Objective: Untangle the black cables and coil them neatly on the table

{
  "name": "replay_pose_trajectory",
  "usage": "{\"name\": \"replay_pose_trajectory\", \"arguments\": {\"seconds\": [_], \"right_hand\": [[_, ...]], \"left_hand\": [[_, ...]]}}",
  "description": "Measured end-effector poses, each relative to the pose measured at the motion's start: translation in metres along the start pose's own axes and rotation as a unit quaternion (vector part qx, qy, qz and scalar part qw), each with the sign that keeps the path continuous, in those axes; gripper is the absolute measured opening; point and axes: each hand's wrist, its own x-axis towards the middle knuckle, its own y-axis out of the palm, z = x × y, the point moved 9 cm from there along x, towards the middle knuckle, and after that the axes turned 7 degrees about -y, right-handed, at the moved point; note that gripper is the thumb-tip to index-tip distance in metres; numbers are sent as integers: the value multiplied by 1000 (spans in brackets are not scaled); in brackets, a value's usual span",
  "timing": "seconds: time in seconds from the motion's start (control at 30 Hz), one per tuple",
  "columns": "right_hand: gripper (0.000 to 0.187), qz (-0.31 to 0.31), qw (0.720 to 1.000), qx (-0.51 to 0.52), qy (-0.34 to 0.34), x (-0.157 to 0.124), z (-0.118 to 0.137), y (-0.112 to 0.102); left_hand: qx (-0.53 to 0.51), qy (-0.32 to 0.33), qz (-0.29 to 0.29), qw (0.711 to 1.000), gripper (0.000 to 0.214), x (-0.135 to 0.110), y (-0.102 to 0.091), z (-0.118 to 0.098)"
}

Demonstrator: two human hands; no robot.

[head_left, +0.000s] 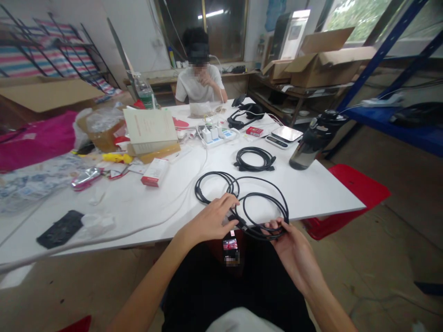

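"Where is the black cable [287, 213] held?"
"Just right of and below the frame's centre; its right loop is gripped by the right hand [290, 237]."
"And by the left hand [216, 216]?"
"Fingers are curled beside it; whether it is pinched cannot be told."

The right hand [292, 240] grips a looped black cable [286, 213].

Cable [285, 210] at near edge of table [325, 198] — second cable [254, 168] behind, bottle [309, 147] at right, power strip [227, 135] beyond
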Motion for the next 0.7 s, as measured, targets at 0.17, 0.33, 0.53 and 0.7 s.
{"name": "replay_pose_trajectory", "arguments": {"seconds": [0.17, 0.33, 0.53, 0.7], "right_hand": [[27, 0, 999, 5, -35, -4, 15, -2], [26, -25, 998, 9, -52, -3, 24, -6], [29, 11, 999, -11, -42, -4, 3, 15], [34, 47, 998, -32, -17, -5, -12, 28]], "left_hand": [[-4, 19, 59, 998, 37, 13, 3, 1], [-149, 24, -15, 989, 15, 21, -29, -3], [-330, -25, -135, 934, 18, 26, -33, -20], [-334, 6, -37, 942, 18, 33, 8, -51]]}}
